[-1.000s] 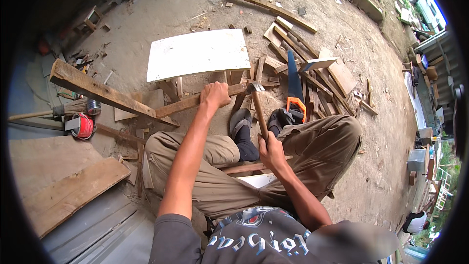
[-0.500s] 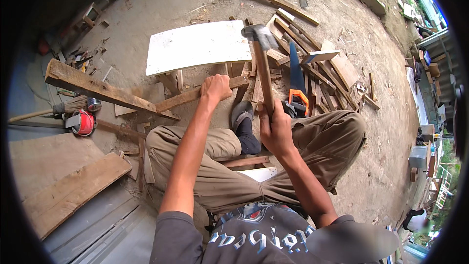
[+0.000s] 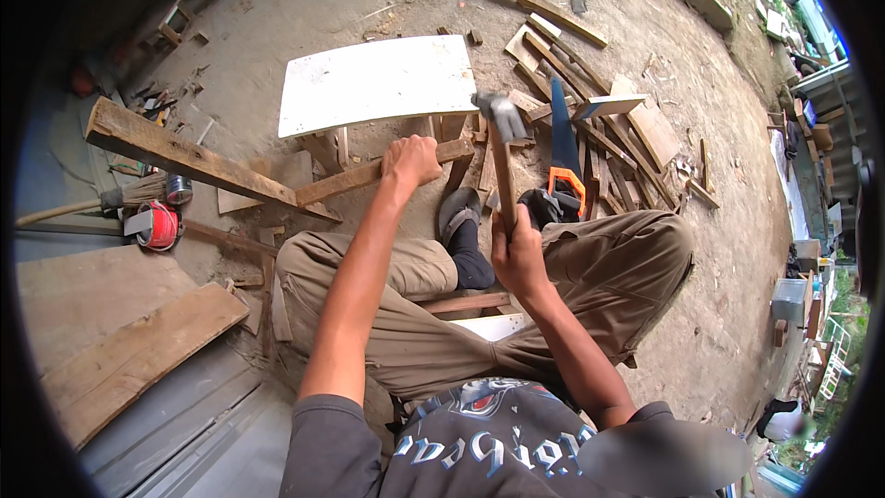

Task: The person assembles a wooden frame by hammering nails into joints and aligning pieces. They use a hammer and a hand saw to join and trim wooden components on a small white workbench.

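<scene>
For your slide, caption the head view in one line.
Seated person's left hand steadies a wooden slat while the right hand holds a hammer raised.

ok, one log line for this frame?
left hand: grips wooden strip | right hand: hammer raised, head up | handsaw: on ground by scrap wood | white board: flat ahead

The dirt ground is bare and brown. A white board lies on it near the middle. At 1 o'clock from the board is a pile of wood scraps with a hand saw on it. At 9 o'clock lie a long plank, a broom and a red reel.
</scene>
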`<state>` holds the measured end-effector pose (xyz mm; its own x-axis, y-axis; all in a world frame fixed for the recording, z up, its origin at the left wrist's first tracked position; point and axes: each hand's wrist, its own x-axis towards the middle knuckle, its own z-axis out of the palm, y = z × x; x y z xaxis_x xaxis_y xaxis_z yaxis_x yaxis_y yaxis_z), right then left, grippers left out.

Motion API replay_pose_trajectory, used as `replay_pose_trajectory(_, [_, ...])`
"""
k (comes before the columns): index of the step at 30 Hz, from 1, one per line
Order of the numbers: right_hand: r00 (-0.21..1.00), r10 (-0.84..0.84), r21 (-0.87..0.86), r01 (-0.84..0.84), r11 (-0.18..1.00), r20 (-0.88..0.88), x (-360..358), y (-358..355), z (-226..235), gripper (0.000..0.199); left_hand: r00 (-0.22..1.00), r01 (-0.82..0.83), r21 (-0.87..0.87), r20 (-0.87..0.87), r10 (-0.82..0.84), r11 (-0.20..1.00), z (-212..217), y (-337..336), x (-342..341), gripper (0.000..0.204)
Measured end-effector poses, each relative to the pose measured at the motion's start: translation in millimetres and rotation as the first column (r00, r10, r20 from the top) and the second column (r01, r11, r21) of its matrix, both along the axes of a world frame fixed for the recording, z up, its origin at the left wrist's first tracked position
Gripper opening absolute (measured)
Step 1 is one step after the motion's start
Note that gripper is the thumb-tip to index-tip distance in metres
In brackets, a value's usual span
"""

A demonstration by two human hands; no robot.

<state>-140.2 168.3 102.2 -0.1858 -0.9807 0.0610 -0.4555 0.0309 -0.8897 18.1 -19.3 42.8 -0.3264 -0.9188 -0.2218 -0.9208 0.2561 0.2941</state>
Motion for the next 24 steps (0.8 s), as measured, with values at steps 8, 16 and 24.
replay_pose_trajectory(8, [1.000,-0.021,0.207,0.025,0.978,-0.022,-15,-1,16,0.018,1.000,0.007,-0.039,0.016,-0.006,0.999,-5,4,1,0.023])
replay_pose_trajectory(16, [0.998,-0.051,0.207,0.041,0.977,0.043,-21,5,-33,0.021,0.996,0.083,-0.075,0.021,-0.081,0.994,-1,5,10,0.023])
replay_pose_trajectory(24, [0.931,-0.303,0.230,0.347,0.909,-0.204,-64,-38,-66,0.043,0.955,0.120,-0.362,-0.213,-0.207,0.925,56,43,86,0.018])
